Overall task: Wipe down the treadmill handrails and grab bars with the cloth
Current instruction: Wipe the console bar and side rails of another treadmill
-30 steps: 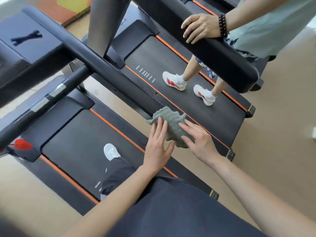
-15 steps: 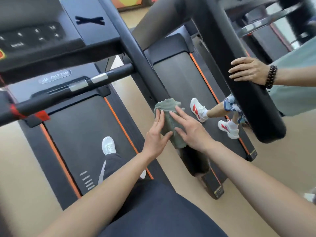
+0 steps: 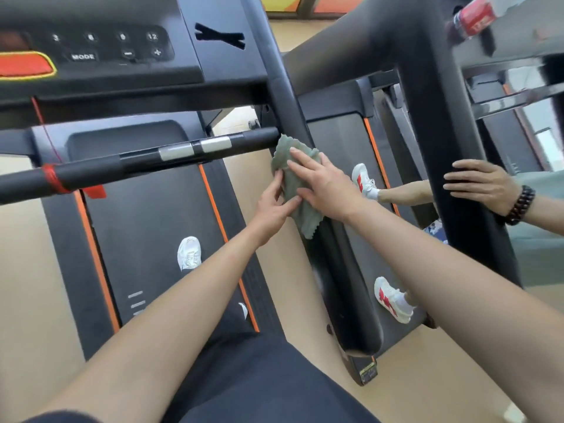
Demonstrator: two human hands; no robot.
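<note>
A grey-green cloth [image 3: 300,210] is draped over the black right handrail [image 3: 285,96] of my treadmill, just below where the front grab bar [image 3: 152,160] with its silver sensor plates meets it. My right hand [image 3: 323,184] lies flat on top of the cloth with straight fingers, pressing it onto the rail. On the cloth's left edge my left hand [image 3: 273,206] touches the fabric with fingers and thumb; whether it pinches the fabric is unclear. The rail under the cloth is hidden.
The console [image 3: 91,47] with buttons and an orange stop key sits at top left. Another person stands on the neighbouring treadmill [image 3: 345,141], a hand [image 3: 479,184] with a bead bracelet on its thick black rail [image 3: 439,117]. My white shoe [image 3: 189,253] stands on the belt.
Both hands have slid the cloth forward along the right handrail, from near its rear end up to the junction with the front grab bar. The view swung toward the console.
</note>
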